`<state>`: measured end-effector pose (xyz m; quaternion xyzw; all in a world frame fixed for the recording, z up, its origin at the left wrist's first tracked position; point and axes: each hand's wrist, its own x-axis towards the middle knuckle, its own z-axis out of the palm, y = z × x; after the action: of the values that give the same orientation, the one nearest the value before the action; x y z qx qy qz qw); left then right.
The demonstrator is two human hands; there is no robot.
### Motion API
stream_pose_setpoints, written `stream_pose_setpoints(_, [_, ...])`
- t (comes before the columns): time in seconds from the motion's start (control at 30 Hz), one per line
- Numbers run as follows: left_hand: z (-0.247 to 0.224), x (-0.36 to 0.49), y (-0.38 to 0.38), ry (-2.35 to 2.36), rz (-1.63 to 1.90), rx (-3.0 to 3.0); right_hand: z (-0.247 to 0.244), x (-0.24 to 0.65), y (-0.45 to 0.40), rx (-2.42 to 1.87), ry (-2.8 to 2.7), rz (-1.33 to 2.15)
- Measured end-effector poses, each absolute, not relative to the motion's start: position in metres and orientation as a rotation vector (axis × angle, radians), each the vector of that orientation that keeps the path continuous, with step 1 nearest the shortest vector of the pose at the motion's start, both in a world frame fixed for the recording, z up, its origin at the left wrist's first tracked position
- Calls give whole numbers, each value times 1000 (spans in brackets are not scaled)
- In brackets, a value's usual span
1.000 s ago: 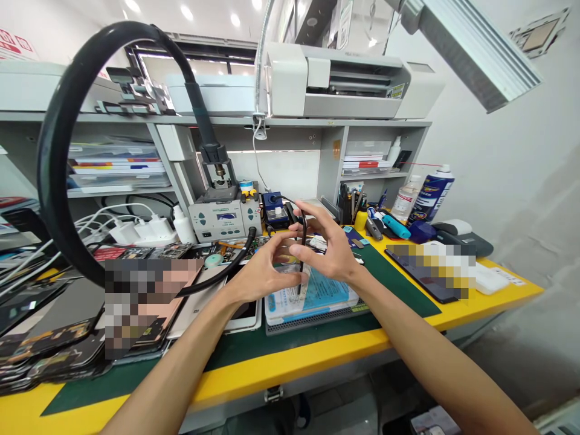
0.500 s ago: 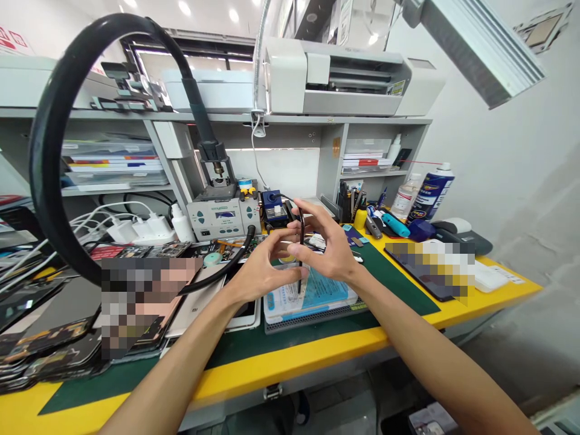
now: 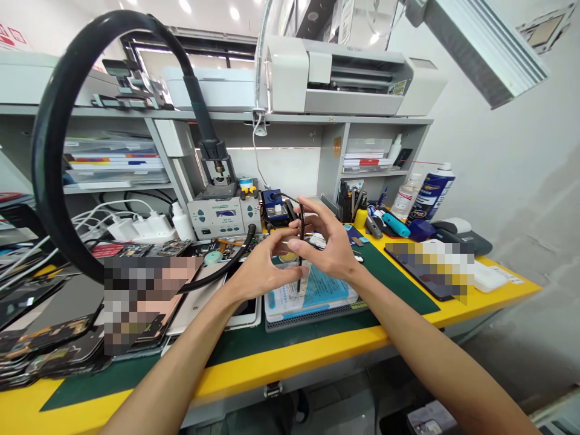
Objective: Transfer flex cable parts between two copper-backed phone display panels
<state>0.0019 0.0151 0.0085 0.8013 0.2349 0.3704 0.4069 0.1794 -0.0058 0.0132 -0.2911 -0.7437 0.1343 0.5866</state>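
A thin dark phone stands upright between my hands, seen almost edge-on, so its faces are hidden. My left hand is closed on its left side, with the thumb near the lower part. From the right, my right hand grips it too, fingers bent at the upper edge and thumb across the middle. Below the phone lies a blue and white printed packet on a dark, perforated flat base.
Stacked phone parts and a tablet lie left on the green mat. A thick black hose loops from the hot-air station. On the right are a dark phone, a spray can and a turquoise tool.
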Motion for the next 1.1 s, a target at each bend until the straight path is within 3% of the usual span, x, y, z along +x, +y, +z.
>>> stream_pose_setpoints(0.27, [10, -2, 18, 581, 759, 2000, 15, 180, -3, -714, -1598, 407])
stream_pose_setpoints(1.1, [11, -2, 17, 649, 709, 1748, 24, 182, 8, -784, -1215, 725])
